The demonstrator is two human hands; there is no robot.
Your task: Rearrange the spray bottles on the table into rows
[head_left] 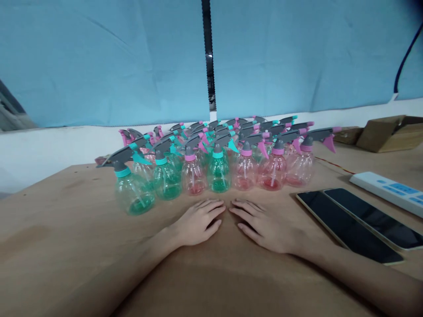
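Note:
Both my left hand and my right hand lie palm down on the wooden table, fingers stretched out and holding nothing. Just beyond them stand several rows of clear spray bottles with grey trigger heads. Nearest my left hand are a green spray bottle with a teal collar and a pink spray bottle. In front of my right hand stand more pink spray bottles with pink collars. A green spray bottle at the far left of the front row leans slightly. Rear bottles are partly hidden.
Two dark-screened phones lie right of my right hand. Behind them is a white power strip with a thin cable. An open cardboard box stands at the back right. Blue sheeting covers the wall behind.

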